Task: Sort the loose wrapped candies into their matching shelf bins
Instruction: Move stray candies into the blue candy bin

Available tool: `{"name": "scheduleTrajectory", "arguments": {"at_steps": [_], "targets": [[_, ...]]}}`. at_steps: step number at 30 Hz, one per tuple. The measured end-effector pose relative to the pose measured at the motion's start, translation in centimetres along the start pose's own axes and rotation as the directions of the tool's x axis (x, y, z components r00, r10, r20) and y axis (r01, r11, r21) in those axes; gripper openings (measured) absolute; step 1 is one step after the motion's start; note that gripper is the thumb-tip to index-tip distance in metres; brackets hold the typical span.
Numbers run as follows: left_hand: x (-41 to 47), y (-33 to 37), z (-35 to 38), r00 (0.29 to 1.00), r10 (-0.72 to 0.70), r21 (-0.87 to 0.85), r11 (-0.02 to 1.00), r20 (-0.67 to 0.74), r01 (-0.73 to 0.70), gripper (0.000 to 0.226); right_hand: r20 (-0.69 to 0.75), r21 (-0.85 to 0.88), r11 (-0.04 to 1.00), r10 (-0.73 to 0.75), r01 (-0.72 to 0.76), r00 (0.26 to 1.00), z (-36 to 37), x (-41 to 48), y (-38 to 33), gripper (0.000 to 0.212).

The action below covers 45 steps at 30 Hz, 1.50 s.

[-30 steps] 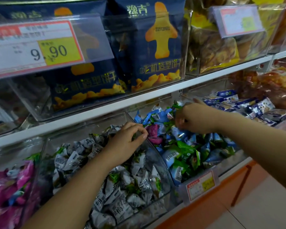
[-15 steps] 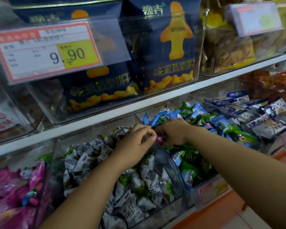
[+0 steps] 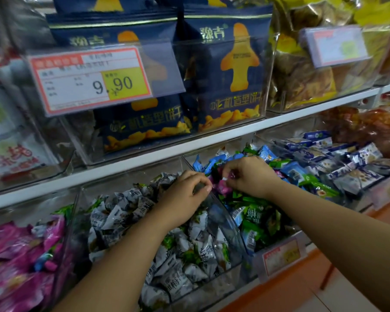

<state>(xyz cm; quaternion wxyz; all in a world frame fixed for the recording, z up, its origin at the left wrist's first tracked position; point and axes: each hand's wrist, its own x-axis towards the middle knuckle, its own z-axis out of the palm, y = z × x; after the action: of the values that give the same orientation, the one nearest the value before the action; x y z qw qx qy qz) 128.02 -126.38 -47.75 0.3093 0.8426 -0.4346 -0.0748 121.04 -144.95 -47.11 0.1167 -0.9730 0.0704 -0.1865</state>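
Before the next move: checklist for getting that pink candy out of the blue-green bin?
1. Right hand pinches pink candy: ok.
2. Pink candy clear of blue-green bin: not ok, it lies among that bin's candies.
3. Left hand free: cannot tell; fingers curled over grey-white bin.
4. Pink bin in view, far left: ok.
5. Route to pink bin open: not ok, left forearm lies across the grey-white bin between.
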Motion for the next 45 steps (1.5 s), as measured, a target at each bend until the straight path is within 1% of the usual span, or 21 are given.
{"name": "scheduleTrajectory", "arguments": {"at_steps": [1, 4, 7, 9, 11, 15, 17, 20, 22, 24, 26, 27, 29, 31, 34, 36, 40, 43, 45], "targets": [[-0.1, 0.2, -0.1, 1.0, -0.004, 0.017, 1.0, 0.006, 0.004, 0.019, -0.026, 0.059, 0.998, 0.016, -0.014, 1.0, -0.6, -0.3, 0.0, 0.005], [-1.2, 1.2, -0.5, 1.0, -0.006, 0.081, 0.997, 0.009, 0.006, 0.025, -0.088, 0.255, 0.966, 0.063, -0.039, 0.994, -1.9, -1.9, -0.4, 0.016], [-4.1, 2.2, -1.3, 0.999, 0.015, 0.087, 0.996, -0.05, -0.011, 0.03, -0.174, 0.349, 0.937, 0.045, 0.019, 0.984, -2.6, -4.6, -2.1, 0.01], [-7.0, 2.5, -2.3, 0.995, 0.024, 0.107, 0.994, -0.099, -0.013, 0.029, -0.235, 0.401, 0.913, 0.016, 0.081, 0.972, -2.7, -6.5, -4.1, 0.01], [-10.5, 2.2, -3.5, 0.987, 0.008, 0.13, 0.991, -0.162, 0.013, 0.025, -0.246, 0.454, 0.881, -0.018, 0.132, 0.969, -2.7, -8.1, -6.8, 0.011], [-17.5, -0.1, -6.5, 0.954, -0.084, 0.207, 0.967, -0.288, 0.147, 0.024, -0.2, 0.462, 0.86, -0.135, 0.214, 0.971, -1.7, -9.5, -13.2, 0.019], [-20.5, -2.1, -8.1, 0.924, -0.119, 0.236, 0.948, -0.364, 0.215, 0.024, -0.164, 0.473, 0.845, -0.192, 0.248, 0.968, -1.1, -9.2, -16.9, 0.023], [-24.3, -4.9, -10.4, 0.851, -0.205, 0.189, 0.925, -0.484, 0.33, 0.023, -0.093, 0.471, 0.838, -0.263, 0.275, 0.96, 0.5, -7.8, -22.2, 0.016], [-26.2, -6.2, -11.5, 0.818, -0.232, 0.182, 0.909, -0.526, 0.375, 0.021, -0.073, 0.455, 0.836, -0.309, 0.307, 0.948, 1.7, -6.4, -25.5, 0.013], [-27.5, -7.1, -12.2, 0.797, -0.233, 0.197, 0.896, -0.556, 0.399, 0.02, -0.057, 0.459, 0.835, -0.313, 0.304, 0.948, 2.9, -4.7, -28.1, 0.012], [-28.2, -7.9, -12.5, 0.786, -0.219, 0.214, 0.889, -0.578, 0.405, 0.019, 0.008, 0.458, 0.852, -0.289, 0.254, 0.957, 3.8, -3.1, -29.9, 0.019], [-28.4, -8.2, -12.7, 0.786, -0.22, 0.219, 0.886, -0.578, 0.408, 0.019, 0.046, 0.43, 0.87, -0.289, 0.242, 0.956, 4.2, -2.6, -30.5, 0.024], [-28.6, -8.7, -12.8, 0.788, -0.234, 0.222, 0.879, -0.57, 0.421, 0.019, 0.093, 0.355, 0.897, -0.313, 0.263, 0.945, 5.0, -2.2, -30.9, 0.035], [-28.5, -9.0, -12.7, 0.788, -0.245, 0.214, 0.879, -0.566, 0.427, 0.021, 0.11, 0.303, 0.906, -0.343, 0.297, 0.933, 5.4, -2.6, -30.6, 0.042], [-27.5, -8.7, -12.0, 0.806, -0.237, 0.203, 0.894, -0.542, 0.399, 0.022, 0.11, 0.262, 0.892, -0.408, 0.37, 0.906, 5.6, -3.7, -29.4, 0.039], [-26.4, -8.0, -11.4, 0.828, -0.22, 0.215, 0.902, -0.516, 0.374, 0.021, 0.107, 0.297, 0.877, -0.423, 0.377, 0.9, 4.9, -4.5, -28.4, 0.037], [-23.6, -6.0, -10.1, 0.85, -0.164, 0.209, 0.93, -0.5, 0.303, 0.021, 0.106, 0.318, 0.885, -0.389, 0.34, 0.915, 2.2, -5.9, -25.2, 0.04], [-20.7, -4.1, -8.8, 0.861, -0.114, 0.221, 0.942, -0.496, 0.253, 0.02, 0.119, 0.284, 0.905, -0.362, 0.318, 0.924, 0.4, -7.0, -21.1, 0.035], [-18.6, -2.7, -7.7, 0.876, -0.085, 0.22, 0.952, -0.474, 0.211, 0.019, 0.115, 0.251, 0.926, -0.318, 0.283, 0.941, -0.4, -7.6, -17.9, 0.03]]}}
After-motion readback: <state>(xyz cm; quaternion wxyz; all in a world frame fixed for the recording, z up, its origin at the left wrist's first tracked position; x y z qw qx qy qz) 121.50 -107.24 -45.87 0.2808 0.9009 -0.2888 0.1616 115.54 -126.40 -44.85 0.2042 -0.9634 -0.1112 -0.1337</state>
